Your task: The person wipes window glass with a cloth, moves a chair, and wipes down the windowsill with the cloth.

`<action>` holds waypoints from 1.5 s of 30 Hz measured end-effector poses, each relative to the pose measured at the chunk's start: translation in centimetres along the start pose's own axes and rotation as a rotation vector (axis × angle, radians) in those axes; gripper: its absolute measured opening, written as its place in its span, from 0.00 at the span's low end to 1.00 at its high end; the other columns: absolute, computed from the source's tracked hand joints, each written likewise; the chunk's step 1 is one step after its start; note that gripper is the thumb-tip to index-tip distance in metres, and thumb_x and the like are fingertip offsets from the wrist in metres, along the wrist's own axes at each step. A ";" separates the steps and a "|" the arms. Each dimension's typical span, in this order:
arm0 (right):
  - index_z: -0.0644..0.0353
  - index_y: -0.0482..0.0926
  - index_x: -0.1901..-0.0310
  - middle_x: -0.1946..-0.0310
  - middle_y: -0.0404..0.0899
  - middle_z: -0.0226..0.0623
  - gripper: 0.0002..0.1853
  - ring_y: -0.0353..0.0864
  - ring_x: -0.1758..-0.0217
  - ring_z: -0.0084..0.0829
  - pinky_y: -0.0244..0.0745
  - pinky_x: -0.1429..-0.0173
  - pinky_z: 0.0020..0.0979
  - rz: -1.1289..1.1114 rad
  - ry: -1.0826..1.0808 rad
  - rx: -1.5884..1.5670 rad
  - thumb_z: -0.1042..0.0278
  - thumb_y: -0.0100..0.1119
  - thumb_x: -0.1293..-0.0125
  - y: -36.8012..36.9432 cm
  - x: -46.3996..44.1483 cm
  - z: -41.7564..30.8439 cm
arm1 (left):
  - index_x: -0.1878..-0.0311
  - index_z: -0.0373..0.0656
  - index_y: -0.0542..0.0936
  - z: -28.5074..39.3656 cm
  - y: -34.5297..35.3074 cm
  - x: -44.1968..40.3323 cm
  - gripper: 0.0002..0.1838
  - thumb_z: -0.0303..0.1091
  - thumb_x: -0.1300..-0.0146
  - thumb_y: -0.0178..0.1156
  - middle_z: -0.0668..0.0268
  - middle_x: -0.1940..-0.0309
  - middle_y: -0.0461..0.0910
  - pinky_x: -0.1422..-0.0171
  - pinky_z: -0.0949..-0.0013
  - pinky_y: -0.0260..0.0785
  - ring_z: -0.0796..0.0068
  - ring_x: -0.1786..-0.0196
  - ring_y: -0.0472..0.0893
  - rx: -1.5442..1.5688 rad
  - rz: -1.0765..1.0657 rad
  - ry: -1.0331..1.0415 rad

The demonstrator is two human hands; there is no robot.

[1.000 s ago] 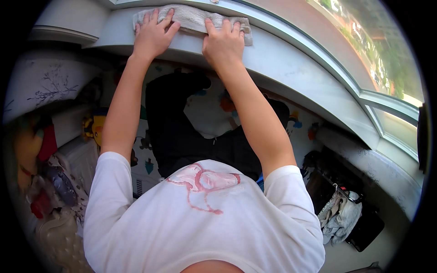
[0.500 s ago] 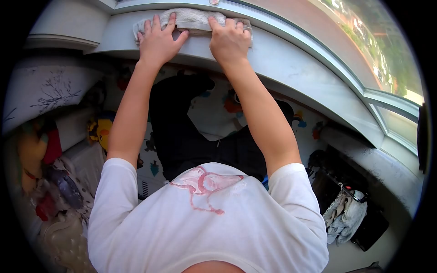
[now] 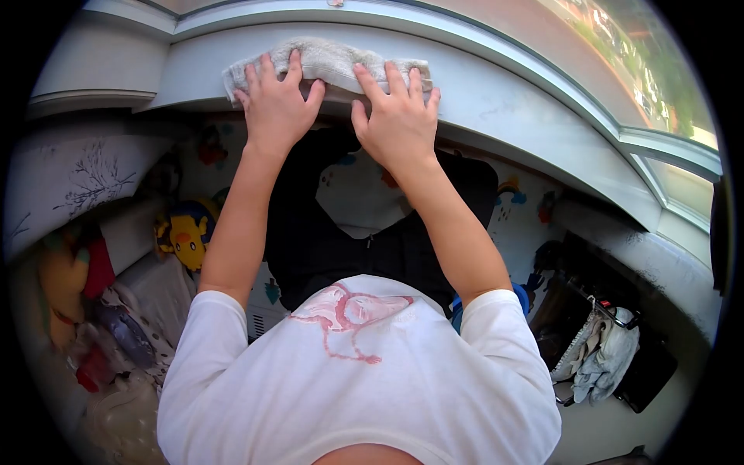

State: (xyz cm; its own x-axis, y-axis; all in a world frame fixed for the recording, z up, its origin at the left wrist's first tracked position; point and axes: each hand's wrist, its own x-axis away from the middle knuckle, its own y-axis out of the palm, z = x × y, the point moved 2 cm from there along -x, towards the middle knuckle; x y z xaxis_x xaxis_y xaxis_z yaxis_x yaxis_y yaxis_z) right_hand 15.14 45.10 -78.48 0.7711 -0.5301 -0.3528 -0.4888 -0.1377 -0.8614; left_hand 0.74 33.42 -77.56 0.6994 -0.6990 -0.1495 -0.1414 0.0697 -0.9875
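Note:
A folded greyish-white towel (image 3: 333,60) lies along the front part of the white windowsill (image 3: 496,93). My left hand (image 3: 279,112) rests on its left part, fingers spread and pointing away from me, the thumb by the towel's near edge. On the right part of the towel, the fingertips of my right hand (image 3: 399,120) press down, also spread. Both hands are open and touch the towel from above rather than wrapping round it. The towel's near edge reaches the sill's front edge.
Beyond the sill runs the window frame (image 3: 542,93) with glass. To the left are a yellow plush toy (image 3: 187,236) and a red cloth (image 3: 97,267). At the right, a rack holds light-coloured fabric (image 3: 608,360). A blue object (image 3: 521,298) shows beside my right sleeve.
Both hands and the towel have come nearer to me, from beside the window frame to the sill's front edge. The right hand's fingers have straightened and spread.

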 end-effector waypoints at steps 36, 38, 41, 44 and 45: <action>0.40 0.73 0.30 0.31 0.69 0.42 0.41 0.62 0.23 0.46 0.48 0.20 0.49 -0.069 -0.053 -0.119 0.59 0.73 0.52 1.8 -1.2 -0.1 | 0.33 0.62 0.78 0.6 -1.6 1.8 0.35 0.32 0.47 0.74 0.60 0.34 0.76 0.30 0.46 0.68 0.49 0.31 0.73 0.204 0.083 0.224; 0.34 0.75 0.32 0.36 0.73 0.36 0.38 0.67 0.30 0.42 0.54 0.25 0.48 0.009 -0.044 -0.147 0.65 0.72 0.49 1.9 -0.8 0.0 | 0.35 0.59 0.79 -0.4 -1.7 1.3 0.35 0.26 0.49 0.74 0.63 0.36 0.78 0.31 0.52 0.70 0.53 0.33 0.76 0.269 0.111 0.234; 0.30 0.79 0.35 0.41 0.76 0.30 0.37 0.71 0.35 0.40 0.58 0.30 0.47 0.005 -0.035 -0.128 0.71 0.72 0.49 1.6 -0.2 0.1 | 0.39 0.54 0.80 -0.7 -2.1 1.3 0.33 0.24 0.51 0.73 0.64 0.40 0.81 0.33 0.57 0.71 0.56 0.36 0.78 0.334 0.169 0.220; 0.31 0.82 0.40 0.47 0.80 0.27 0.34 0.74 0.42 0.38 0.62 0.37 0.45 0.004 -0.044 -0.102 0.75 0.71 0.50 0.9 -0.3 0.4 | 0.40 0.51 0.80 -1.0 -1.6 1.6 0.31 0.22 0.51 0.71 0.64 0.41 0.82 0.34 0.56 0.72 0.58 0.37 0.79 0.334 0.223 0.220; 0.33 0.83 0.41 0.49 0.81 0.27 0.33 0.75 0.45 0.37 0.63 0.40 0.45 0.012 -0.058 -0.100 0.75 0.70 0.50 0.8 -0.3 0.6 | 0.41 0.50 0.80 -1.1 -1.6 1.7 0.30 0.22 0.51 0.70 0.64 0.42 0.82 0.35 0.56 0.72 0.57 0.38 0.79 0.341 0.232 0.227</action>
State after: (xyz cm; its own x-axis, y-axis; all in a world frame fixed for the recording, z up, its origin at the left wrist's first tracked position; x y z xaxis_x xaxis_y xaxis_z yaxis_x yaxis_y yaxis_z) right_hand 14.76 45.63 -79.26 0.7858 -0.4832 -0.3861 -0.5342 -0.2157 -0.8174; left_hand 1.38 31.39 -76.22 0.5001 -0.7726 -0.3910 -0.0113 0.4457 -0.8951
